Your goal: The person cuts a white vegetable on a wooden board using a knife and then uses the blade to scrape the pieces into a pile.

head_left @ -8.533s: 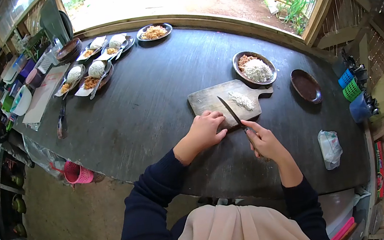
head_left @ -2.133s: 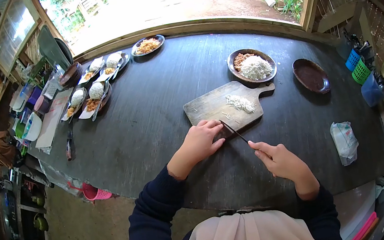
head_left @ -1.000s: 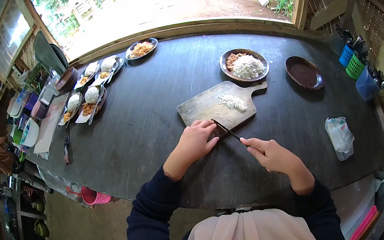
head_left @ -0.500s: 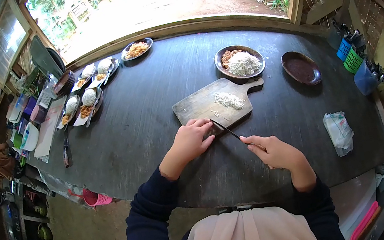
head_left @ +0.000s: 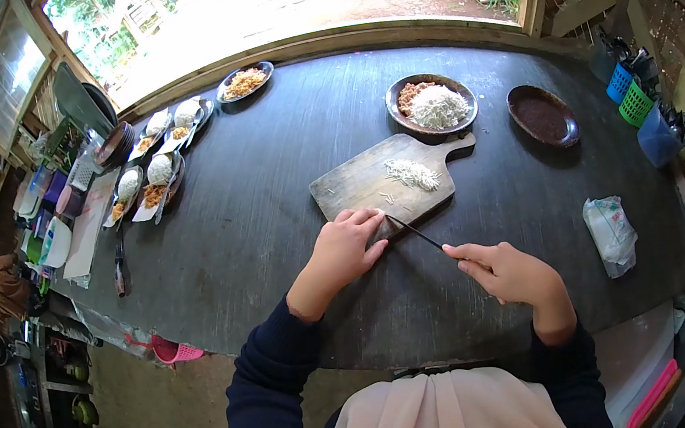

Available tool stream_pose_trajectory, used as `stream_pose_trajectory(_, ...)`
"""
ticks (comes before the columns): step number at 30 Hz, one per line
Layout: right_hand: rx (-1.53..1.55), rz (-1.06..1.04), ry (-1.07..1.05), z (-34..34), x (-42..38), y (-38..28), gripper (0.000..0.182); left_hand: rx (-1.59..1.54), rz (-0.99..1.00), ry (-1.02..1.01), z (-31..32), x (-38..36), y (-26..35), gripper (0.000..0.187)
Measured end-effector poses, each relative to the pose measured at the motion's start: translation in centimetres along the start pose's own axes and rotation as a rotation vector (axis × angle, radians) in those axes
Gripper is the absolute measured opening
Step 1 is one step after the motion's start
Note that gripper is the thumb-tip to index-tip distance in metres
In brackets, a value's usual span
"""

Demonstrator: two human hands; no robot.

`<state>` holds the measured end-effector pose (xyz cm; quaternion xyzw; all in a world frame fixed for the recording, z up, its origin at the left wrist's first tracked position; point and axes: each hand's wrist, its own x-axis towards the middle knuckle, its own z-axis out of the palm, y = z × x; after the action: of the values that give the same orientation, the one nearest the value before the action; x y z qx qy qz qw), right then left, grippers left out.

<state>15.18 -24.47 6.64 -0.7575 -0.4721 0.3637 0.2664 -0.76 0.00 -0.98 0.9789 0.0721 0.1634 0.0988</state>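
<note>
A wooden cutting board [head_left: 346, 180] with a handle lies on the dark table, and a small heap of thin white shreds [head_left: 413, 175] rests on it. At the board's near edge, my left hand [head_left: 350, 244] is closed, its fingertips pressed down; only a pale bit shows there, the rest being hidden under the fingers. My right hand [head_left: 503, 269] grips a knife [head_left: 416, 231], its dark blade slanting up to the left with the tip beside my left fingertips. Just beyond the board stands a round dish [head_left: 397, 122] with white shreds [head_left: 438, 107] and reddish-brown food [head_left: 413, 94].
An empty-looking brown oval plate [head_left: 542, 117] and a plastic-wrapped white packet [head_left: 611, 236] lie to the right. Utensil baskets [head_left: 635, 106] line the right edge. Several plates with rice [head_left: 159, 168] stand at left, near another knife [head_left: 119, 269]. A noodle-like dish [head_left: 245, 82] sits at the back.
My right hand has drawn the knife a little to the right, away from my left hand. My left hand stays at the board's near edge. The view has shifted slightly.
</note>
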Motion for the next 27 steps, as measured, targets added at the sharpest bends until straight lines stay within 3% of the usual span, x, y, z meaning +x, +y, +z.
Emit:
stream_pose_trajectory(3, -0.009, -0.085, 0.059, 0.7, 0.5, 0.8, 0.035, -0.012, -0.002, -0.002, 0.0, 0.0, 0.0, 0.045)
stream_pose_trajectory(13, 0.024, -0.028, 0.062, 1.4, 1.4, 0.5, 0.034, -0.006, -0.012, -0.007, -0.2, -0.1, 0.1, 0.045)
stream_pose_trajectory(18, -0.006, -0.185, 0.181, 3.0, 2.2, 1.7, 0.033, -0.079, -0.063, -0.061, -0.6, 0.1, 0.4, 0.043)
stream_pose_trajectory(27, 0.067, -0.139, 0.129, 2.7, 1.9, 1.1, 0.033, 0.001, -0.040, -0.056, -0.4, 0.0, 0.1, 0.043)
